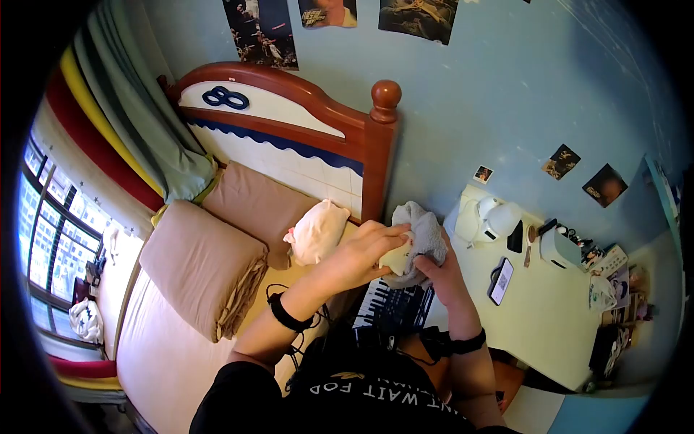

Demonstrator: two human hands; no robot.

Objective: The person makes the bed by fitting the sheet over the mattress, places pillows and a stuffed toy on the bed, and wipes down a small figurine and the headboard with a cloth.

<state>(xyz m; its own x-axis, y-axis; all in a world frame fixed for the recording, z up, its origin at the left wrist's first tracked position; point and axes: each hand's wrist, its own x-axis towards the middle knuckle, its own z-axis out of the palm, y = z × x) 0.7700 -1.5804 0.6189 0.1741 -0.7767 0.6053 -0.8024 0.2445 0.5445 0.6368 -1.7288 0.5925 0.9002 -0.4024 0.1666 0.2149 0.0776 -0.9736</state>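
I'm gripping a pale item in my left hand; right hand is clasping gray cloth against it, presumably bracing.

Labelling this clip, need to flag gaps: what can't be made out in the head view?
All head view:
- Cream item: full shape, covered by the left hand and grey cloth.
- Right hand: some fingers, hidden by the grey cloth.
- Phone: screen text, too small.
- Keyboard: full extent, partly covered by the grey cloth.
- Top-right poster: upper part, cut by the frame edge.
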